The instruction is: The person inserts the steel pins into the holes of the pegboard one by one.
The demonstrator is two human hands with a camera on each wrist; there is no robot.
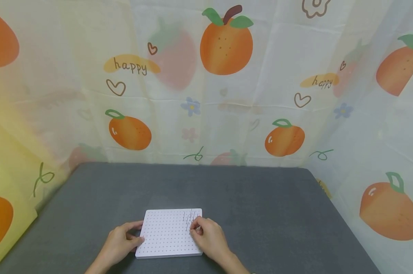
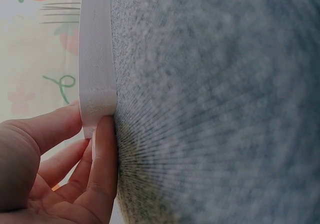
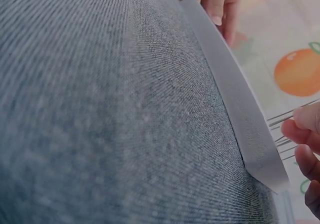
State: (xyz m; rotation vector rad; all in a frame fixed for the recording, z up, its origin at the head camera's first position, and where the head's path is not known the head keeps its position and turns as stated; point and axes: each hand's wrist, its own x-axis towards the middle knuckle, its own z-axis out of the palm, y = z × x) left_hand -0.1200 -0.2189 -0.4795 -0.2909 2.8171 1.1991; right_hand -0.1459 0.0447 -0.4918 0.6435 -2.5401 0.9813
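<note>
A white pegboard point(image 1: 165, 238) with rows of small holes lies flat on the table. Several thin metal pins point(image 1: 184, 216) stand upright in its far right corner. My left hand point(image 1: 118, 243) grips the board's left edge, thumb at the top and fingers at the side. Over the right side, my right hand point(image 1: 211, 238) pinches a thin metal pin point(image 3: 281, 117) between thumb and forefinger, close to the standing pins. The pin's upper end is hidden by the fingers. In the left wrist view, the board's side wall point(image 2: 96, 44) shows with pins sticking out beyond it.
The dark grey table point(image 1: 261, 213) extends around the board on all sides. A curtain point(image 1: 227, 114) printed with oranges and hearts hangs behind the table and along both sides.
</note>
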